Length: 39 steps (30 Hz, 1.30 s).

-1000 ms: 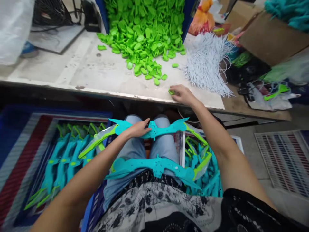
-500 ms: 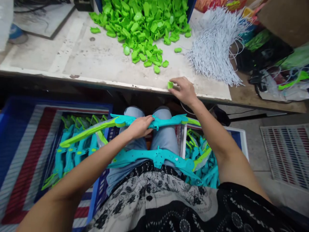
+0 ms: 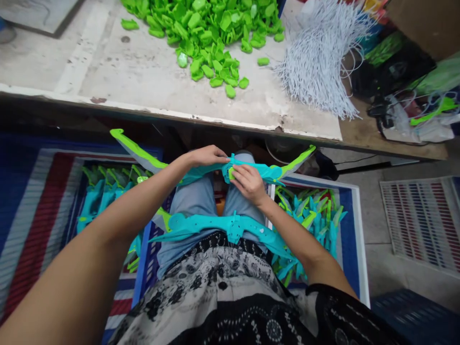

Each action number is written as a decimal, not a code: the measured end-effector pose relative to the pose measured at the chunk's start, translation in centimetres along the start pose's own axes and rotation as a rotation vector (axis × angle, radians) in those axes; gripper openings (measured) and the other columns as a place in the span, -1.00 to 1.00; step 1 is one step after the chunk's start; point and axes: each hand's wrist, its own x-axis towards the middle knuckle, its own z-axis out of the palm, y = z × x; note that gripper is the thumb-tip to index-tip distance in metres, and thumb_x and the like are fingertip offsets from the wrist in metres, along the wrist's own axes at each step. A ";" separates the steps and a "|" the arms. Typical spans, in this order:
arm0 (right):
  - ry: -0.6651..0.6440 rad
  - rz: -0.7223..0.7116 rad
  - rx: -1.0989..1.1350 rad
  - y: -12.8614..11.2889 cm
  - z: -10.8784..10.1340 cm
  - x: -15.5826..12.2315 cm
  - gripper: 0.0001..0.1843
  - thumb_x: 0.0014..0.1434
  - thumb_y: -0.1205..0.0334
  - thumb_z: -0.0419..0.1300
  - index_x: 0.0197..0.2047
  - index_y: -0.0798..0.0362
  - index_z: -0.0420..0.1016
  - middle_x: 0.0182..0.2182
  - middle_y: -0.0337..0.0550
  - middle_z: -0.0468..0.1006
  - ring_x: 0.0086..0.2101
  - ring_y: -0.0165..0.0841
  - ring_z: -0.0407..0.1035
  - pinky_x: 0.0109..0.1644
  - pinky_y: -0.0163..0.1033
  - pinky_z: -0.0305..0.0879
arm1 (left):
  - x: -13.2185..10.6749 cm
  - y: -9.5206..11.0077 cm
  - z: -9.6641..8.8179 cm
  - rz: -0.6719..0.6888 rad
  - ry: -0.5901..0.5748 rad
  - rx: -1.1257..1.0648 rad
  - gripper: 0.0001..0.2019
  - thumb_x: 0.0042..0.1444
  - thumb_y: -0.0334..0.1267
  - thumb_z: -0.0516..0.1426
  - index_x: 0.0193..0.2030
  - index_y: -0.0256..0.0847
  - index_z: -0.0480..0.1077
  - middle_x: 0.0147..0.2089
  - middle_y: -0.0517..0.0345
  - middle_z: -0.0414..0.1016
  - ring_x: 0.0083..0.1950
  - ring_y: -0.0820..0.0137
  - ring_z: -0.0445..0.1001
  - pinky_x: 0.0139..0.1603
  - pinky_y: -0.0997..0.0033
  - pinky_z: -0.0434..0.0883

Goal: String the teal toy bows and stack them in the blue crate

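My left hand (image 3: 206,155) grips a teal toy bow with green tips (image 3: 276,170) at its middle, holding it level above my knees. My right hand (image 3: 247,182) is closed on a small green plastic piece (image 3: 231,173) and presses it against the bow's centre. A second teal bow (image 3: 215,229) lies across my lap, nearer my body. The heap of small green pieces (image 3: 208,33) sits on the worn table (image 3: 143,86) ahead.
A bundle of pale blue-white cords (image 3: 316,62) lies right of the green heap. Striped bins of teal and green bows stand at my left (image 3: 104,201) and right (image 3: 312,215). Clutter and dark bags (image 3: 395,76) fill the far right. A patterned mat (image 3: 424,220) covers the floor.
My right hand left the table edge with a green piece and came down to the bow's centre. The left hand raised and tilted the bow. The view dipped downward.
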 end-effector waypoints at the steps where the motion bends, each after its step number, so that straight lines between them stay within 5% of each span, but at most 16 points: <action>1: -0.007 0.008 -0.011 0.0 0.3 0.1 -0.72 0.25 0.22 0.12 -0.02 0.09 0.52 0.01 -0.03 0.53 -0.01 -0.20 0.34 0.05 -0.04 0.32 | 0.1 -0.1 0.1 -0.003 -0.005 -0.023 -0.54 -0.03 0.10 0.13 -0.24 -0.28 0.55 -0.43 0.15 0.46 -0.36 0.39 0.36 -0.31 0.44 0.30; 7: -0.028 0.078 -0.020 -0.1 1.3 0.2 -0.72 0.27 0.19 0.09 -0.02 0.03 0.51 0.03 -0.06 0.51 0.04 -0.19 0.29 0.08 0.01 0.25 | 0.5 -0.3 0.0 0.018 -0.110 -0.084 -0.49 -0.10 0.13 0.18 -0.20 -0.31 0.51 -0.41 0.14 0.46 -0.38 0.40 0.36 -0.33 0.43 0.27; 11: -0.045 0.211 0.069 -0.2 1.3 0.6 -0.72 0.25 0.11 0.10 -0.03 -0.04 0.50 0.02 -0.11 0.51 0.12 -0.17 0.21 0.19 0.04 0.12 | 0.8 -0.2 0.1 0.025 -0.064 0.061 -0.46 -0.23 0.13 0.25 -0.24 -0.32 0.48 -0.43 0.19 0.42 -0.38 0.42 0.32 -0.34 0.45 0.22; 16: -0.135 0.489 0.084 0.0 0.4 2.2 -0.28 0.05 -0.10 0.26 0.20 0.07 0.29 0.10 0.03 0.39 0.11 -0.10 0.20 0.19 0.03 0.06 | 0.9 0.3 0.4 0.047 -0.047 0.106 -0.48 -0.24 0.15 0.24 -0.29 -0.28 0.43 -0.41 0.22 0.38 -0.37 0.43 0.30 -0.36 0.46 0.19; 19: -0.299 0.549 0.040 0.2 0.0 3.3 -0.24 0.00 -0.08 0.30 0.22 0.02 0.28 0.03 0.00 0.44 0.06 -0.05 0.22 0.13 0.06 0.05 | 0.9 0.6 0.4 0.044 -0.022 0.191 -0.49 -0.24 0.13 0.24 -0.29 -0.28 0.41 -0.40 0.22 0.38 -0.37 0.43 0.31 -0.38 0.47 0.17; 28: -0.244 0.536 0.024 0.0 0.5 3.5 -0.35 -0.08 -0.06 0.37 0.05 0.01 0.41 -0.02 -0.01 0.49 0.02 -0.07 0.26 0.05 0.01 0.01 | -0.4 1.2 1.1 0.066 0.055 0.493 -0.41 -0.11 0.17 0.13 -0.06 -0.25 0.42 -0.25 0.11 0.51 -0.25 0.30 0.45 -0.33 0.46 0.20; 39: -0.203 0.457 -0.034 -0.2 1.1 3.0 -0.44 0.04 -0.08 0.27 0.05 0.03 0.40 -0.09 -0.03 0.53 -0.07 -0.12 0.30 -0.05 -0.05 0.03 | -0.8 2.0 2.1 0.035 0.169 0.654 -0.54 -0.04 0.18 0.11 -0.21 -0.18 0.44 -0.32 0.04 0.54 -0.27 0.22 0.49 -0.45 0.40 0.07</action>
